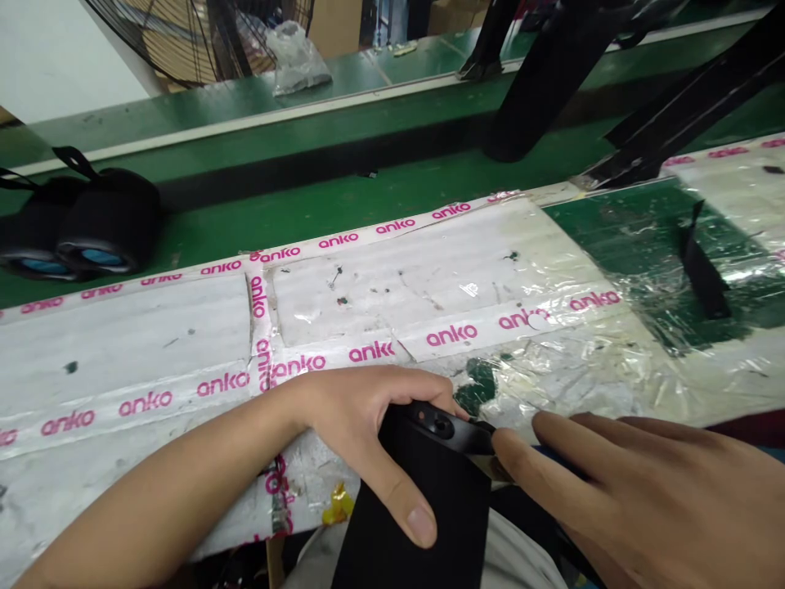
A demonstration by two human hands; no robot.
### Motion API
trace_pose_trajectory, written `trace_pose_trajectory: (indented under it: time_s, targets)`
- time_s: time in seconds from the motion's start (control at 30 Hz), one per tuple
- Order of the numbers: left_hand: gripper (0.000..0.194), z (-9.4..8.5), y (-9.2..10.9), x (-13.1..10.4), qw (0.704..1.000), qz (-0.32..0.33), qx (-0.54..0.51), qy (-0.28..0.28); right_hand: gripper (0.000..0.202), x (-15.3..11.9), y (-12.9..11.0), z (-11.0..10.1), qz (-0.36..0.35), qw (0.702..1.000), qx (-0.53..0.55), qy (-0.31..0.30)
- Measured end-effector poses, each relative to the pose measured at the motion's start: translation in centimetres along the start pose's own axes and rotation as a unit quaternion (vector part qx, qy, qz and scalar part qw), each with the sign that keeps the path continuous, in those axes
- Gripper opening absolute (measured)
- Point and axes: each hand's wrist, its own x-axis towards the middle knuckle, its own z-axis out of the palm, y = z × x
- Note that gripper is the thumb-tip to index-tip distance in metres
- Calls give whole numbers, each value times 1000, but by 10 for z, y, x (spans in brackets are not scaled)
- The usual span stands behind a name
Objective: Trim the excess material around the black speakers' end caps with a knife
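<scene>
My left hand (368, 433) is wrapped round a black fabric-covered body (423, 499) with a glossy end cap, thumb across its front and fingers behind. The body stands tilted over my lap, below the bench's front edge. On its end cap there are small round openings. At the cap's right corner, my right hand (643, 491) is closed round a slim dark blue-handled tool (561, 460). A short metallic part shows by the fingertips, against the corner of the black body; the kind of tool is mostly hidden by my fingers.
The bench (380, 286) is covered with white sheets and pink-lettered tape. Two black rounded units (104, 217) with blue ends and straps lie at the left. A black strap piece (702, 270) lies right. Behind are dark posts (543, 90), a plastic bag (298, 57) and a fan (214, 33).
</scene>
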Motion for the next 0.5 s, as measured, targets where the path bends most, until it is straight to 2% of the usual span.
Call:
trace_pose_trajectory:
  time_s: [0.13,0.3,0.43,0.5]
  targets:
    - [61,-1,-2,3,1000,8,8,-3,38,3,-1,-3,-10,1000,7,-1]
    - [59,2,1,12,999,24,40,-26,51,2,-1,-9,-25,999,28,-14]
    - [58,6,3,9,999,22,43,12,54,4,-4,-15,-28,999,28,-37]
    - [57,7,4,6,999,15,37,14,52,6,-1,-21,-43,998,39,-31]
